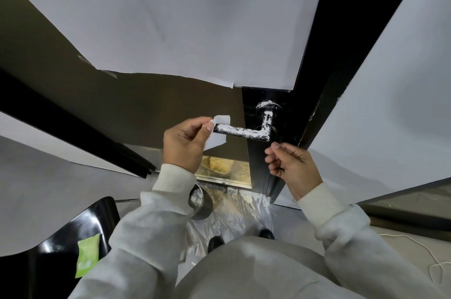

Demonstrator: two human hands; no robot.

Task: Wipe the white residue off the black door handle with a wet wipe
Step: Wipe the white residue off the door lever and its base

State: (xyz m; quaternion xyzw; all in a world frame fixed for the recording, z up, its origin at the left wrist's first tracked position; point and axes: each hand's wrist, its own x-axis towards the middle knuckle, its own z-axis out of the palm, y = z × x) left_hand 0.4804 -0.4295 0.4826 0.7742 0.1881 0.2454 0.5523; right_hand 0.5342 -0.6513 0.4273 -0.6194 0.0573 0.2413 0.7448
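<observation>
The black door handle [244, 132] juts left from its round rose on the black door edge, streaked with white residue along the lever and neck. My left hand [186, 143] pinches a white wet wipe [219, 136] against the lever's free left end; part of the wipe hangs behind and below the tip. My right hand [291, 164] hovers just below the handle's bend, fingers loosely curled, thumb and forefinger near each other with nothing visible between them.
White paper covers the door and wall above. A black chair [48, 250] at lower left carries a green wipe packet [87, 256]. A metal bin [201, 201] and crinkled plastic sheeting [234, 210] lie on the floor beneath the handle. A white cord [434, 264] runs at right.
</observation>
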